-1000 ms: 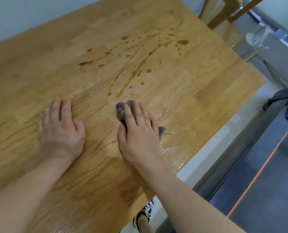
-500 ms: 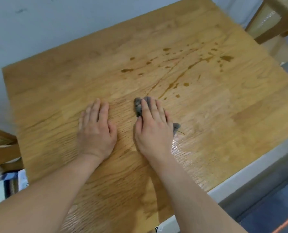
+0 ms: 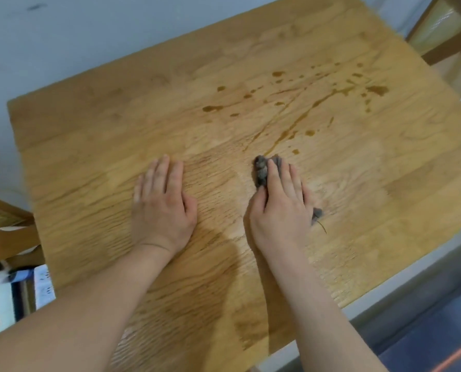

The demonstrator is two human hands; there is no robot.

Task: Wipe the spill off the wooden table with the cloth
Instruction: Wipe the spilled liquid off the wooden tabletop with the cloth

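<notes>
Pressing the cloth [image 3: 261,170] onto the counter [image 3: 116,135] with the right hand [image 3: 280,210], at roughly 5 o'clock from the counter's middle. Laying the fingers [image 3: 275,178] straight and close together over it, not curling round it. Leaving bunched grey folds poking out at 11 o'clock of the fingertips, plus a small corner and loose thread at 4 o'clock of the palm.

Bracing with the left hand [image 3: 164,210] flat on bare wood at 9 o'clock of the right. Pressing its fingers [image 3: 175,175] together and straight, holding nothing.

Facing the spill [image 3: 299,124] just beyond the cloth: a long brown streak toward 1 o'clock, with drops scattered between 12 and 2 o'clock. Judging most of it untouched, the wipe barely begun.

For a good stroke:
- pushing along the streak toward 1 o'clock with even downward pressure;
- spreading the cloth wider under the palm instead of leaving it wadded;
- overlapping passes, and drawing outlying drops inward rather than smearing them toward the 3 o'clock edge.

Watching for a small cloth saturating and leaving a film.
</notes>
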